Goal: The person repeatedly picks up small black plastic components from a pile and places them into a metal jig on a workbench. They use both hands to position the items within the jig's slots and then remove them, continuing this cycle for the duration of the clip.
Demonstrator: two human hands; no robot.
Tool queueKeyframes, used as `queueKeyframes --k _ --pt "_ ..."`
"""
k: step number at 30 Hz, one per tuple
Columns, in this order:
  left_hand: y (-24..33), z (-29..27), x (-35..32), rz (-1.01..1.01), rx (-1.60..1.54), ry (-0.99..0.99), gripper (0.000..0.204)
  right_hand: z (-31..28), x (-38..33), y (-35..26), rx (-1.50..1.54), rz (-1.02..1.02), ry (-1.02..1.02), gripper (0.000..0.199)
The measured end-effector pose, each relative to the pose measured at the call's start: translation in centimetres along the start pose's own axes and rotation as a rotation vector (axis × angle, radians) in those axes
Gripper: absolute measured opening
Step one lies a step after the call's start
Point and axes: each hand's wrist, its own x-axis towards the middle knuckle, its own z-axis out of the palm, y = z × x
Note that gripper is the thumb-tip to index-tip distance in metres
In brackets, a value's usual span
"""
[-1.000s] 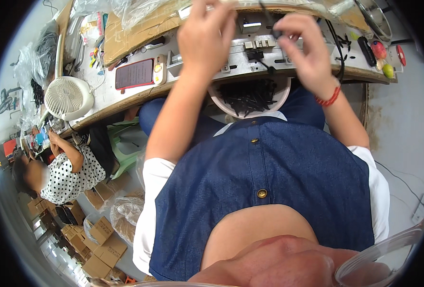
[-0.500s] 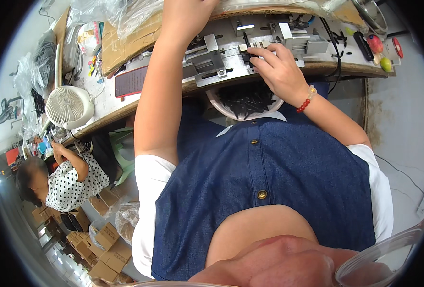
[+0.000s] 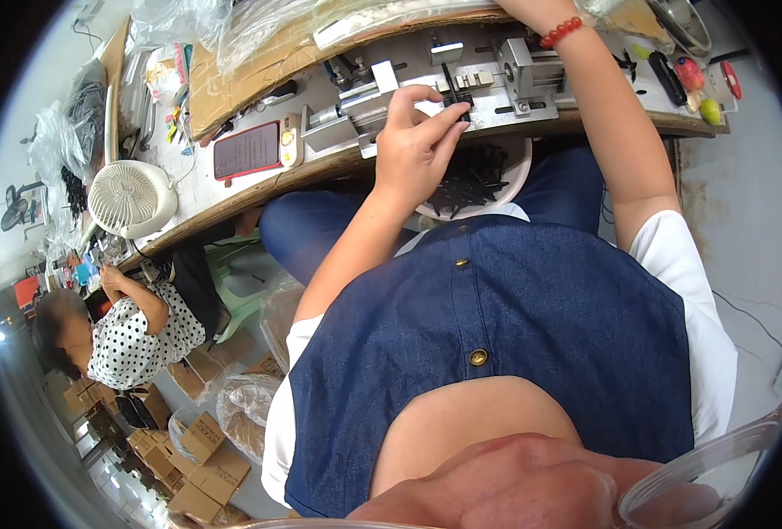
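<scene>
My left hand (image 3: 415,145) is at the metal fixture (image 3: 523,108) on the bench, its fingers bent together at the near end of a thin black stick-like part (image 3: 449,81). That part lies across a small pale block (image 3: 475,80) in the middle of the fixture. My right hand (image 3: 536,7) reaches to the far edge of the bench; its fingers are cut off by the top of the picture. A red bead bracelet (image 3: 562,33) circles the right wrist. Below the bench edge, a pale basket (image 3: 521,172) holds many black stick-like parts (image 3: 466,187).
A red-edged phone (image 3: 248,151) and a white fan (image 3: 131,199) stand left of the fixture. Cardboard (image 3: 232,93) and plastic film lie behind. A dark handle-shaped thing (image 3: 669,81) and a yellow-green fruit (image 3: 710,111) are at the right. Another person (image 3: 130,339) sits further left.
My left hand has come down from the far edge to the black part at the fixture. My right hand has left the fixture and now reaches to the far edge.
</scene>
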Motion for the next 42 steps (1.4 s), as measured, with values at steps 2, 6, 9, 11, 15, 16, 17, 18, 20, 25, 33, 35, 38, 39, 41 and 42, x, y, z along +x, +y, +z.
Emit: queueKeyframes --k 2,6,9,11,15,16,17,18,20,25,33,35,38,39,41,42 --pt "-0.6 0.7 0.0 0.013 0.033 -0.011 0.021 1.2 0.5 1.0 -0.07 -0.077 0.071 0.021" --pt "-1.2 1.5 -0.4 0.065 0.106 0.0 0.023 -1.7 0.8 0.4 0.304 0.058 -0.003 0.019" --pt "-0.4 1.5 -0.4 0.002 0.138 -0.06 0.025 -3.5 0.9 2.2 0.744 0.128 -0.049 0.017" --pt "-0.2 1.4 -0.2 0.004 0.155 -0.067 0.028 -4.1 1.4 3.3 0.989 0.216 -0.085 0.016" --pt "0.3 0.5 0.8 -0.029 0.089 -0.084 0.032 -3.8 0.4 3.1 1.353 0.281 0.014 0.018" --pt "0.7 -0.1 1.4 -0.057 0.051 -0.095 0.033 -3.5 -0.5 2.6 1.431 0.284 0.05 0.018" --pt "0.7 -0.7 2.5 -0.034 0.055 -0.061 0.031 -3.2 -1.5 2.1 1.401 0.271 0.051 0.017" --pt "0.5 -1.5 3.9 -0.014 0.06 -0.024 0.029 -2.7 -2.9 1.3 1.372 0.257 0.047 0.017" --pt "-0.2 -2.9 7.7 0.147 0.249 0.192 0.022 -1.6 -6.2 -0.1 1.32 0.231 0.042 0.016" --pt "-3.0 -4.8 17.5 -0.024 0.38 0.15 0.027 -1.7 -12.8 -3.4 0.584 -0.356 -0.041 0.018" --pt "-3.2 -4.4 17.5 -0.154 0.309 0.034 0.026 2.5 -15.9 -3.8 0.17 -0.462 -0.046 0.02" --pt "-3.6 -5.2 16.6 -0.188 0.232 0.057 0.027 2.4 -16.0 -3.9 0.151 -0.469 -0.042 0.02" --pt "-5.1 -5.7 16.6 -0.381 -0.282 0.048 0.032 2.3 -16.3 -3.5 0.109 -0.454 -0.036 0.019" --pt "-5.2 -6.1 16.7 -0.378 -0.41 0.084 0.037 2.1 -16.3 -3.5 0.1 -0.455 -0.035 0.018" --pt "-5.3 -6.9 16.9 -0.469 -0.687 0.152 0.034 1.6 -15.9 -3.1 0.159 -0.452 -0.046 0.017" --pt "-4.9 -8.7 16.5 -0.516 -0.794 0.221 0.032 1.3 -15.1 -3.3 0.221 -0.484 -0.046 0.017"
